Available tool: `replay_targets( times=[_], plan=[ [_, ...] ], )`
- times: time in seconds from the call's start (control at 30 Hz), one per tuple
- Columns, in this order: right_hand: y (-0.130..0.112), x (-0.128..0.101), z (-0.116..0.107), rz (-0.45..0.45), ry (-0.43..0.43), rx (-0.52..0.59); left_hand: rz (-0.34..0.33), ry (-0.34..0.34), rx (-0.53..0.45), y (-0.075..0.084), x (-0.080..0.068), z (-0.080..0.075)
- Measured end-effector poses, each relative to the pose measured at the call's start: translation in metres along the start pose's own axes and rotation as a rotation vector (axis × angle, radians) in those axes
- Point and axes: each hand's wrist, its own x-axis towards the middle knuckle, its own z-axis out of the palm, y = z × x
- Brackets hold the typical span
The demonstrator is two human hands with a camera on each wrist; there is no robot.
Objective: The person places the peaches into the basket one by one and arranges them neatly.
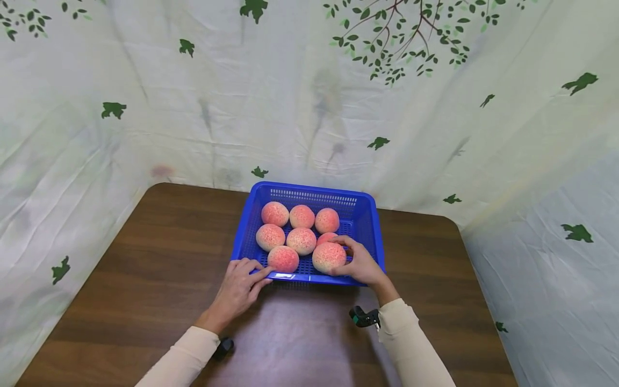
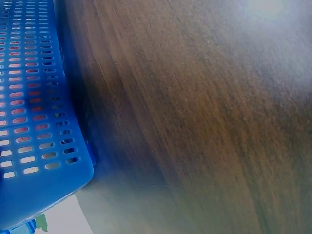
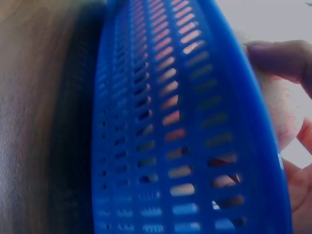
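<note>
**Hands at the blue basket**

A blue basket [image 1: 367,215] sits on the brown table [image 1: 159,258], pushed toward its far edge, with eight pink peaches inside. The right hand [image 1: 360,263] reaches over the basket's near right corner, fingers curled round the front-right peach [image 1: 328,257]. The left hand [image 1: 239,287] rests at the basket's near left corner, fingers fairly straight, tips touching the front rim just beside another peach [image 1: 283,258]. A leaf-printed cloth [image 1: 309,107] hangs behind the basket.
</note>
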Motion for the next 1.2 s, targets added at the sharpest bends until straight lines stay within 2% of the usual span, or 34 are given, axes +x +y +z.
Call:
replay_targets(
  times=[0.23,0.33,0.53,0.9,1.2],
  plan=[
    [0.03,0.02,0.01,0.005,-0.07,-0.029,0.007,0.002,0.008,0.0,0.002,-0.001],
    [0.036,0.024,0.01,0.022,-0.101,-0.027,0.011,0.0,0.011,0.0,0.002,-0.001],
    [0.038,0.027,0.01,0.052,-0.14,-0.03,0.016,-0.005,0.013,0.001,0.004,-0.001],
    [0.038,0.028,0.015,0.061,-0.158,-0.144,0.007,0.004,-0.001,0.001,0.002,-0.001],
    [0.032,0.026,0.015,0.049,-0.17,-0.117,-0.008,-0.028,0.004,0.002,0.003,-0.003]
  ],
)
